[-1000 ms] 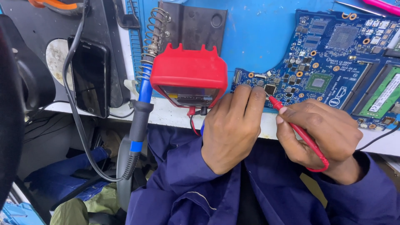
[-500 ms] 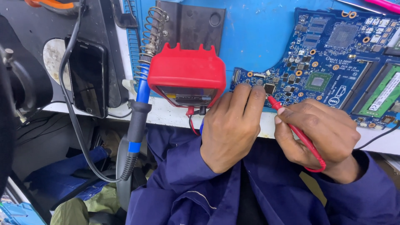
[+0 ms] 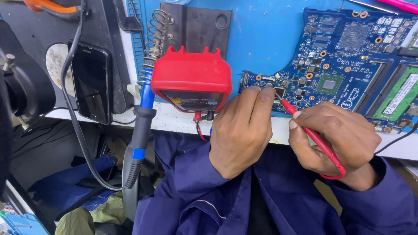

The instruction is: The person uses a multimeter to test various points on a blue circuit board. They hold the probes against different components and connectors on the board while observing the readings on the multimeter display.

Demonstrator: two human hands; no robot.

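Note:
A blue laptop circuit board [image 3: 339, 65] lies on the blue bench mat. My right hand [image 3: 337, 137] grips a red test probe [image 3: 311, 135], its metal tip touching small parts at the board's lower left edge. My left hand [image 3: 241, 130] rests fingers down on that same edge, just left of the probe tip; whether it pinches anything is hidden. A red multimeter [image 3: 191, 80] stands tilted to the left of my left hand, with leads plugged in below.
A blue-handled soldering iron [image 3: 141, 126] sits in a coil stand left of the meter. A black phone [image 3: 91, 82] lies further left. A dark metal plate [image 3: 200, 24] sits behind the meter. A green memory stick [image 3: 398, 93] is on the board's right.
Both hands stay almost still on the board's edge; the view has shifted only slightly.

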